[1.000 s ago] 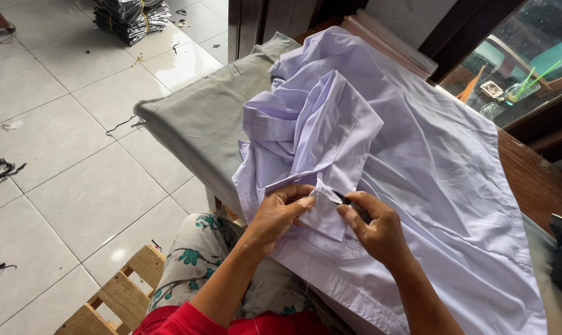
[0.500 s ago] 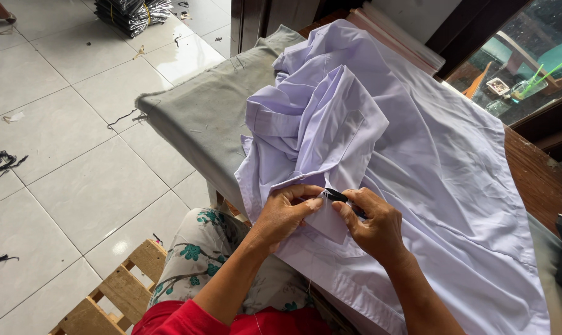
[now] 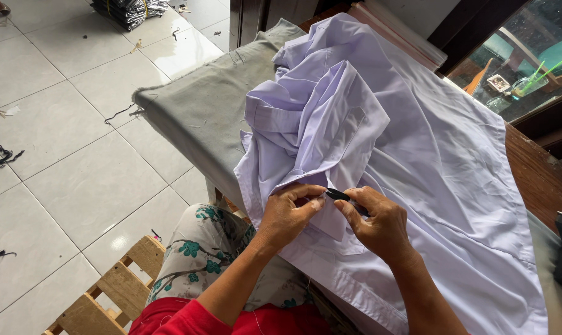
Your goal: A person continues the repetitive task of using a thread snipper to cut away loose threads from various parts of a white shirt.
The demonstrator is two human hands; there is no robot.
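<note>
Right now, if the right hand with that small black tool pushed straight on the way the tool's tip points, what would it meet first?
The right hand aims its small black tool leftward at the left hand. It would probably meet the pinched fold of pale lilac shirt first, then the left fingertips; depth is unclear.

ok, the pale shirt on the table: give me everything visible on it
The shirt is pale lilac-white, thin woven-looking cloth, heavily creased. It lies spread over the grey padded table, its upper part bunched into a folded heap, its lower edge hanging off the near side. A stitched hem shows along the bottom. The left hand pinches a fold of it; the right hand rests on it, holding a small dark tool at the fabric.
</note>
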